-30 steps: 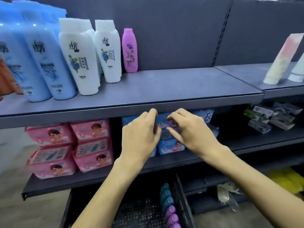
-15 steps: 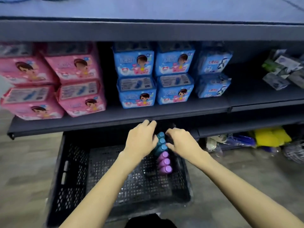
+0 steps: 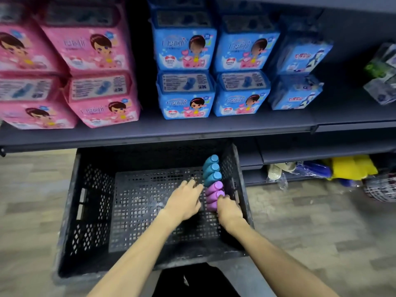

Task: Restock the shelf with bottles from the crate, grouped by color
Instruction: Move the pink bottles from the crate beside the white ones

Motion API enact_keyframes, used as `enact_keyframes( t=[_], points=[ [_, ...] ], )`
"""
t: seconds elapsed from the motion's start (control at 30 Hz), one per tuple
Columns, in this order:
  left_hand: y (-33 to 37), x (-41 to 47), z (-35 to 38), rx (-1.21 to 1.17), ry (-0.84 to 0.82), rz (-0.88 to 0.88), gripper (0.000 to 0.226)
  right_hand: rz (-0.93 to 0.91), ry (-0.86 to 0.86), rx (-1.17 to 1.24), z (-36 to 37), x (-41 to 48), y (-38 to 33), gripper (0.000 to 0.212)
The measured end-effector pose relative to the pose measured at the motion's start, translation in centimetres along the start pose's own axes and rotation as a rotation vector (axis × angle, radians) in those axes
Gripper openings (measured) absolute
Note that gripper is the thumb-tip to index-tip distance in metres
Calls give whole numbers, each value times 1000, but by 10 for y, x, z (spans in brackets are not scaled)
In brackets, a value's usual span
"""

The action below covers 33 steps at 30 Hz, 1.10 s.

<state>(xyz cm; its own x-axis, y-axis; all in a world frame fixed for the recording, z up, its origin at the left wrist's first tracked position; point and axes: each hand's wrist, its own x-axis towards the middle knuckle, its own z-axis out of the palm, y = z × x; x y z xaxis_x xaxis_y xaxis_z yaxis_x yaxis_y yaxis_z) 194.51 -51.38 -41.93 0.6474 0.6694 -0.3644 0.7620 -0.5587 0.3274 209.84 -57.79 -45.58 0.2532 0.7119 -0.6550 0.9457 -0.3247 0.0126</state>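
Note:
A black plastic crate [image 3: 92, 211] stands on the floor below the shelf. Along its right wall stand three teal bottles [image 3: 211, 169] and, nearer to me, purple bottles [image 3: 214, 190] in one row. My left hand [image 3: 184, 203] reaches in from the left, its fingers stretched out against the left side of the purple bottles. My right hand [image 3: 229, 211] covers the nearest purple bottle, fingers curled over its top and right side. The bottles' lower parts are hidden by my hands.
The dark shelf board [image 3: 192, 129] overhangs the crate's far edge. It carries pink packs [image 3: 92, 82] on the left and blue packs [image 3: 212, 67] in the middle. Yellow and blue goods [image 3: 351, 168] lie on the floor shelf to the right.
My view dropped from the upper shelf to the crate. Both hands went down from the shelf edge into the crate and closed in on the purple bottles.

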Motion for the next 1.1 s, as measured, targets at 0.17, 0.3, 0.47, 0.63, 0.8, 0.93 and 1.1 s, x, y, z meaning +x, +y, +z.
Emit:
enact_keyframes(
  t=[0.17,0.3,0.47,0.63,0.8,0.93,1.1],
  points=[
    [5,-5,22,0,-84,-4,38,34,-41,123,13,6,-1,36],
    [0,-13,40,-21,-98,-22,33,53,-51,159,31,17,0,39],
    [-17,-15,60,-112,-135,-98,31,36,-54,252,44,29,-5,34],
    [-25,-17,74,-115,-158,-144,33,-61,-32,255,52,33,-6,22],
    [-36,-16,73,-167,-138,-200,29,-68,27,362,38,33,-6,20],
    [-40,-10,52,-175,-89,-237,30,-176,92,416,12,31,-9,29],
    [-35,2,9,-118,21,-227,35,-261,194,457,-41,29,-8,35]
  ],
)
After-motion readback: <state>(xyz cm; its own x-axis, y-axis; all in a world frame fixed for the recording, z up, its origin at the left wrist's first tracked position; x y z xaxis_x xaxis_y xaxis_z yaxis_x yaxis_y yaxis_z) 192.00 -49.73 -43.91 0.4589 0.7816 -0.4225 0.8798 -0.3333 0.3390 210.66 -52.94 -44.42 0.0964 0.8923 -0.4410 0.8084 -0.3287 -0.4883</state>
